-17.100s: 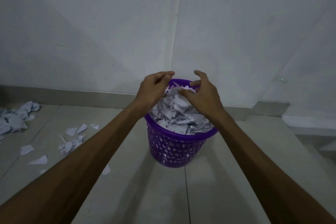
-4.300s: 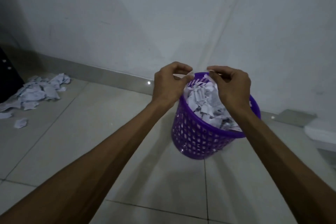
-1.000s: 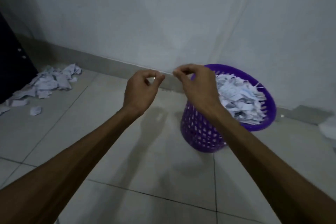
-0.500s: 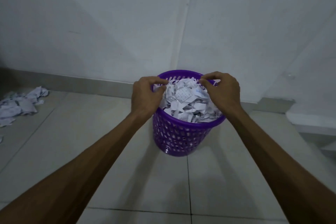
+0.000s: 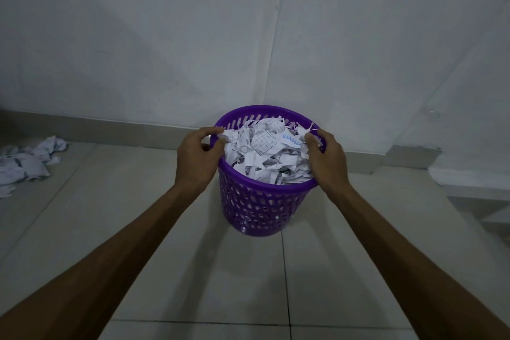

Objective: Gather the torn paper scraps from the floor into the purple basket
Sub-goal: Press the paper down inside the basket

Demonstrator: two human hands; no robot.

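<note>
The purple basket [image 5: 259, 207] stands upright on the tiled floor near the wall, filled to the brim with white torn paper scraps [image 5: 266, 152]. My left hand [image 5: 197, 159] grips the left side of the rim, fingers curled over the edge onto the paper. On the opposite side my right hand [image 5: 328, 159] grips the rim in the same way. A pile of loose torn scraps [image 5: 26, 163] lies on the floor at the far left, well away from the basket.
A white wall with a grey skirting strip [image 5: 110, 127] runs right behind the basket. A white ledge or step [image 5: 469, 182] juts out at the right. Bare tiles [image 5: 220, 284] lie between me and the basket.
A second ago the basket was tilted, off to the right, with both hands off it. It now stands upright in the centre with both hands gripping its rim.
</note>
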